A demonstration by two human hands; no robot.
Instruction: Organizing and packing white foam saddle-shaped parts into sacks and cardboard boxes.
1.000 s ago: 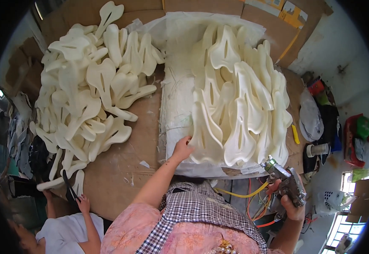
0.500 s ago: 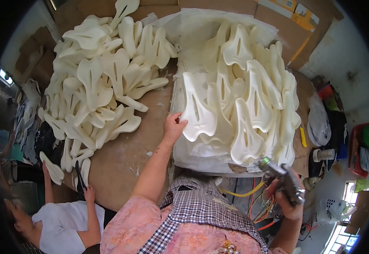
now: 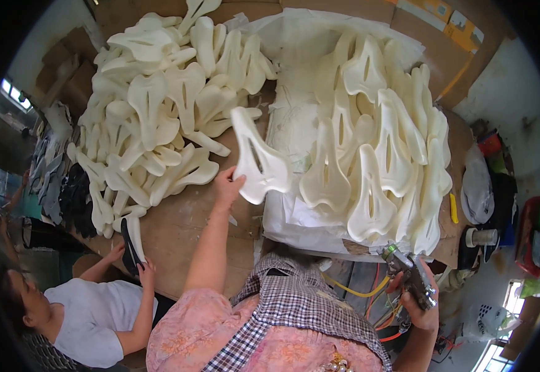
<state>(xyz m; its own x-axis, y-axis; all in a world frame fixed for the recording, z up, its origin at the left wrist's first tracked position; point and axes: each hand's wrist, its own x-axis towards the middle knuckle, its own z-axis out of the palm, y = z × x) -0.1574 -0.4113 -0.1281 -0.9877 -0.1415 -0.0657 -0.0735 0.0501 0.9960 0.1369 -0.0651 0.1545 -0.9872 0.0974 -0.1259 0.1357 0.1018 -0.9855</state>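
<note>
My left hand (image 3: 228, 187) pinches the lower left edge of a cream foam bicycle saddle pad (image 3: 273, 168) with a slot down its middle. The pad is held up over the gap between two groups of similar pads. My right hand (image 3: 420, 315) is wrapped round a metal spray gun (image 3: 415, 282) near the table's front right edge, its nozzle toward the pads. Beyond the gun, several foam saddle pads (image 3: 369, 214) lie overlapping on a white-covered work surface (image 3: 285, 133). Whether spray is coming out cannot be seen.
A large heap of pads (image 3: 149, 99) covers the left of the brown table (image 3: 183, 239). At lower left, a co-worker (image 3: 96, 316) in a white top handles a black cover and a pad. A yellow hose (image 3: 360, 291) hangs below the table edge. A yellow knife (image 3: 454, 208) lies at right.
My left hand has carried the pad leftward off the white-covered surface. The spray gun stays low at the right. The co-worker's hands have come together on a pad and black cover.
</note>
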